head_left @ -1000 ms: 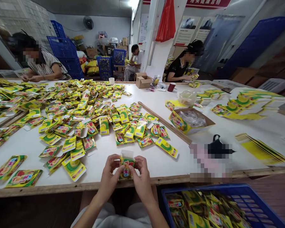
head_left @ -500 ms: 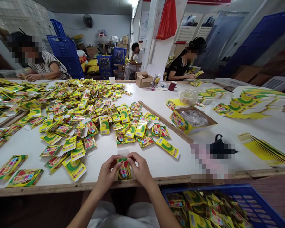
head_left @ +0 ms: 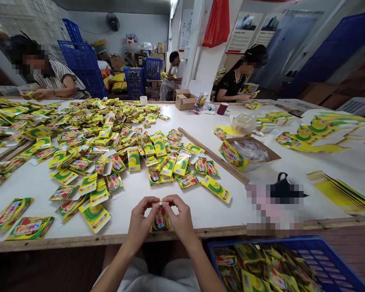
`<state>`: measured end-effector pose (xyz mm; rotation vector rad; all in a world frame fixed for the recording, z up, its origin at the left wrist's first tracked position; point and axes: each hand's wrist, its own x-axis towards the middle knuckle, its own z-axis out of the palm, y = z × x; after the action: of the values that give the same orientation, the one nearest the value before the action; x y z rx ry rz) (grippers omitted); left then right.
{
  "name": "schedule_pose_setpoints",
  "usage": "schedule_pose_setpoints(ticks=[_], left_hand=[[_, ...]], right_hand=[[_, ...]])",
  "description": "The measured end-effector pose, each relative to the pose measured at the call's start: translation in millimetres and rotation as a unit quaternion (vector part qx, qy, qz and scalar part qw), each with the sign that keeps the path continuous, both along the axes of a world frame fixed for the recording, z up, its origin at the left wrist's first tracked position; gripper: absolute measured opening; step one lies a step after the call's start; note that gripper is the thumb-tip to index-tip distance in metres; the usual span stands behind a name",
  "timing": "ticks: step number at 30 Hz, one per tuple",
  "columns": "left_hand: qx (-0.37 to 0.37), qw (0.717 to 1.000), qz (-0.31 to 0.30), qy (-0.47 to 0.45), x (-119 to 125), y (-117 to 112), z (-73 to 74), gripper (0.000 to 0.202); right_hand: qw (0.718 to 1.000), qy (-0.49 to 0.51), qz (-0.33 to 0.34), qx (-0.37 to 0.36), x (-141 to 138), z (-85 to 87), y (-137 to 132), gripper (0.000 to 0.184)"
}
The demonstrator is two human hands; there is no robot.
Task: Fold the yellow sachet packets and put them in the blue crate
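Observation:
A small printed cardboard box, green and yellow with red fruit pictures, stands upright at the table's near edge. My left hand grips its left side, fingers curled over the top and thumb pressed to the upper front. On the right side my right hand does the same, its thumb close to the other one. Both hands are closed on the box, and their fingers hide most of its top end. Beyond them lies a heap of similar small boxes, some with white end flaps standing out.
A blue crate of packets stands below the table edge at right. A wooden strip crosses the table beside an open carton with clear plastic. Flat yellow sheets lie right. Co-workers sit across the table.
The white flap that stuck up at the top of the box no longer shows upright; my fingers and thumbs have closed in over that end. The view has shifted slightly.

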<state>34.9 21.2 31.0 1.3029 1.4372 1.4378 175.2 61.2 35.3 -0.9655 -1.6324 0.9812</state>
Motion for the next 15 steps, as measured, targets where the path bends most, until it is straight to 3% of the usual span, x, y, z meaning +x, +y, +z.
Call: schedule_pose_setpoints(ticks=[7, 12, 15], left_hand=[[-0.025, 0.999, 0.000, -0.031, -2, 6, -6.1, 0.017], [0.003, 0.999, -0.030, -0.012, -6, 0, -14.7, 0.015], [-0.008, 0.999, -0.040, -0.014, -6, -6, -16.2, 0.021]], right_hand=[[0.999, -0.015, -0.006, -0.031, -1, 4.1, 5, 0.010], [0.998, 0.014, 0.038, -0.050, 2, -7.4, -1, 0.012], [0.998, 0.016, 0.028, -0.058, 0, -9.6, -5, 0.013]])
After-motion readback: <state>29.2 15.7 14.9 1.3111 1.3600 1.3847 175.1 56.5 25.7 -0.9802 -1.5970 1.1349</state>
